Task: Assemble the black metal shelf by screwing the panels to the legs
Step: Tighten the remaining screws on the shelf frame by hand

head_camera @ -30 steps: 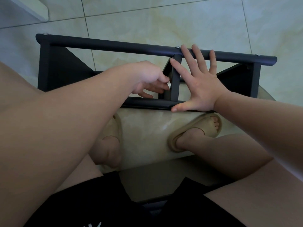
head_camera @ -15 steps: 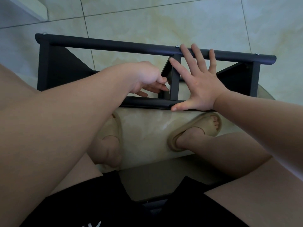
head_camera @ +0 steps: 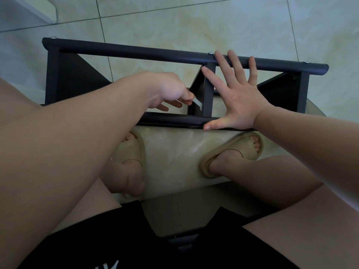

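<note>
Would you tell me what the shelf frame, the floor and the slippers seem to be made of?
The shelf frame looks like metal with a matte black coat: rounded rails, thin flat panels, silvery screw heads. The floor looks like glazed tile: pale marbled pattern, dark grout lines, soft sheen. The slippers seem moulded foam or rubber: matte beige, thick, seamless.

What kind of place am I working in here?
Probably a room at home: a glossy tiled floor, beige slippers on the feet, and the black metal shelf lying on the floor mid-assembly.
</note>
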